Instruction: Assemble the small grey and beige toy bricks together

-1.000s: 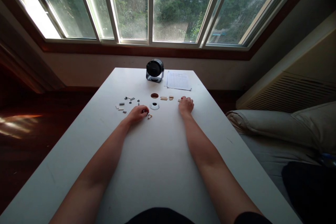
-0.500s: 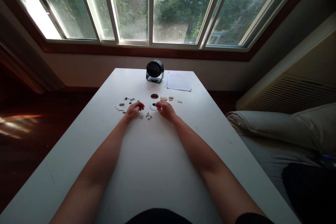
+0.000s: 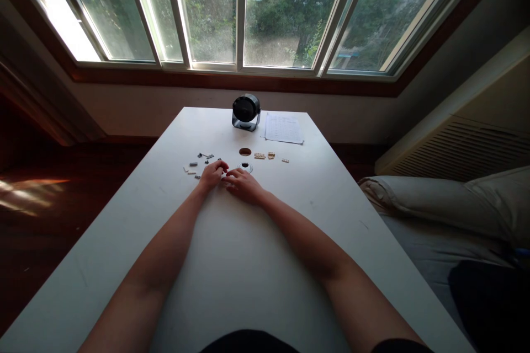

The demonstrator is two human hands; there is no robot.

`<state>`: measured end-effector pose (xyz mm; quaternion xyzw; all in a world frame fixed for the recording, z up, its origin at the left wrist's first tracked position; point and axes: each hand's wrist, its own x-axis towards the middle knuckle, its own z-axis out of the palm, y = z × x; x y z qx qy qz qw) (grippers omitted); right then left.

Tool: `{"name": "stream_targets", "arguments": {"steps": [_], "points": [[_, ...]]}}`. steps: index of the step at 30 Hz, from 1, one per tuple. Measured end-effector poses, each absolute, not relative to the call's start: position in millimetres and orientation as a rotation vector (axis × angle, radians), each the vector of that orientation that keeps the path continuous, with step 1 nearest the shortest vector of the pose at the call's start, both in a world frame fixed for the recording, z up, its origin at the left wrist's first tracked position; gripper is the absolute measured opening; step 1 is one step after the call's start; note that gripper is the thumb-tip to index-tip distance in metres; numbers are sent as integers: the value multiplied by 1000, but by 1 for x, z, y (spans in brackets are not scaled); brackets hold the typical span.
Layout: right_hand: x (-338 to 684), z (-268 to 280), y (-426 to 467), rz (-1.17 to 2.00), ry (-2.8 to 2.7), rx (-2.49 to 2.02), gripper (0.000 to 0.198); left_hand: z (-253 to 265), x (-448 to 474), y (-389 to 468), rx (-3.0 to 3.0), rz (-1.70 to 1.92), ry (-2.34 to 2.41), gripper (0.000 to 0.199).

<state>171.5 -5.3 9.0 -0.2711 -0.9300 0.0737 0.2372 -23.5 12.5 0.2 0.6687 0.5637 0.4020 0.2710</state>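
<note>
head view: worn at head height | aimed forward and down | worktop (image 3: 256,265) overlooked from near end | window (image 3: 285,16) framed beyond

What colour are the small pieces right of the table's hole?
The pieces are tan, shown best in the head view.

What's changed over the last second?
The right hand has moved left, away from the rightmost tan piece, to close beside the left hand, which shifted slightly left. The right hand now covers pieces visible earlier; any grip is hidden. The black round device and paper stayed put.
</note>
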Motion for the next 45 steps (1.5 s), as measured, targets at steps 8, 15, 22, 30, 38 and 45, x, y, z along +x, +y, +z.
{"name": "stream_targets", "arguments": {"steps": [8,15,22,30,38,45], "points": [[173,10,-1,148,-2566,-761,16,-3,-24,13,1883,1056,1621,24],[181,-1,11,123,-2498,-840,16,2,-21,10,2012,936,1634,24],[183,-7,17,159,-2388,-1020,18,3,-18,9,2106,863,1661,24],[187,-3,17,188,-2399,-1005,11,4,-17,8,2116,856,1662,24],[187,-4,18,224,-2394,-989,9,3,-18,8,2125,850,1663,24],[187,-6,19,222,-2383,-977,11,4,-17,8,2115,844,1671,25]]}}
